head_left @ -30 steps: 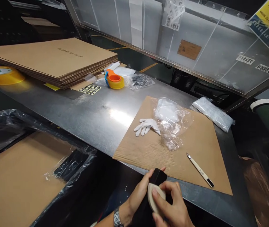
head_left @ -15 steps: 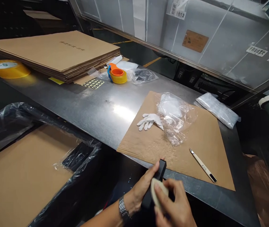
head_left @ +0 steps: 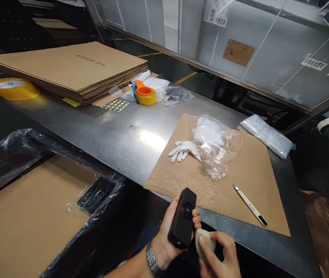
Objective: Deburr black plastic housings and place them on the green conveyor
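A black box-shaped device with a round lens-like ring on its face is wrapped in the fingers of my left hand. It is held tilted, just off the front edge of the table. My right hand pinches a pale, rounded flat pad between thumb and fingers, close beside the device's lower right side. Whether the pad touches the device I cannot tell. Beyond my hands, a flat cardboard sheet carries a white glove, a crumpled clear plastic bag and a craft knife marked A26.
A stack of flattened cartons lies at the back left of the metal table. Nearby are a yellow tape roll, an orange tape dispenser and a sticker sheet. A plastic-lined carton stands at lower left; a plastic-wrapped packet lies right.
My left hand has turned the black device so its face with the round ring shows. My right hand has shifted slightly right and down with the pad, away from the device's face.
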`<action>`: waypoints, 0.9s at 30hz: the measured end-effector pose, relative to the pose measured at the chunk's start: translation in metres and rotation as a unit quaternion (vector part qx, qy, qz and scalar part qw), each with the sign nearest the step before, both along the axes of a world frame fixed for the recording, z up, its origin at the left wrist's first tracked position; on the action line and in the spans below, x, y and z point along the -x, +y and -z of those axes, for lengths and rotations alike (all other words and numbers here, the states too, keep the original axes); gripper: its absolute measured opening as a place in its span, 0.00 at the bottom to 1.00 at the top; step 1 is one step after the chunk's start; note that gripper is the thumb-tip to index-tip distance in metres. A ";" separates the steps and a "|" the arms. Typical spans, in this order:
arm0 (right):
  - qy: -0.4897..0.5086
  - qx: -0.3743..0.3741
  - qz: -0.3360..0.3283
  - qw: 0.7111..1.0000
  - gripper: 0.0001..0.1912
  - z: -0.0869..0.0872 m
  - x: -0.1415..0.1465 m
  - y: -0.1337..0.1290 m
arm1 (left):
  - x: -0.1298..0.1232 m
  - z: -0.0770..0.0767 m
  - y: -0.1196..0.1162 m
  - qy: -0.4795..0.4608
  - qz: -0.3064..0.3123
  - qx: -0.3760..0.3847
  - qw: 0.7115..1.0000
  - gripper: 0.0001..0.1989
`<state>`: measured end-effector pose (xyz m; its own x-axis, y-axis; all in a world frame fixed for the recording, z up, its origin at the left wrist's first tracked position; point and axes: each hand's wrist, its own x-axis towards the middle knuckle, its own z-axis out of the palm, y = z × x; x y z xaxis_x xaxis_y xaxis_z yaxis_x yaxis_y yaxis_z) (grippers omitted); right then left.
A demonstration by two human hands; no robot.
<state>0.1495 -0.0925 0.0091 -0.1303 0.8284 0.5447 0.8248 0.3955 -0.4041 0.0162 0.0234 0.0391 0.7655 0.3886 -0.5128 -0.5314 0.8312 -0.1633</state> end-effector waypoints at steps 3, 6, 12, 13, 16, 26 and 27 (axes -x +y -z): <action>0.025 0.003 0.008 1.000 0.28 -0.005 -0.022 0.015 | 0.001 -0.005 0.003 0.125 0.006 -0.053 0.991 0.23; 0.035 0.028 0.076 0.996 0.28 -0.005 -0.041 0.036 | 0.001 -0.008 0.001 0.239 -0.051 -0.129 0.961 0.06; -0.051 0.075 0.177 0.980 0.20 0.022 -0.079 0.081 | 0.005 -0.009 -0.008 0.301 -0.035 -0.169 0.938 0.12; -0.059 0.077 0.181 0.979 0.19 0.026 -0.083 0.085 | 0.006 -0.009 -0.009 0.309 -0.031 -0.175 0.934 0.12; -0.082 0.084 0.198 0.973 0.20 0.031 -0.087 0.090 | 0.008 -0.013 -0.010 0.329 -0.010 -0.240 0.913 0.10; -0.048 0.088 0.200 0.975 0.19 0.001 -0.064 0.069 | 0.009 -0.021 -0.012 0.297 0.030 -0.275 0.914 0.18; -0.042 0.089 0.202 0.975 0.19 0.001 -0.065 0.068 | 0.010 -0.021 -0.013 0.298 0.032 -0.273 0.914 0.19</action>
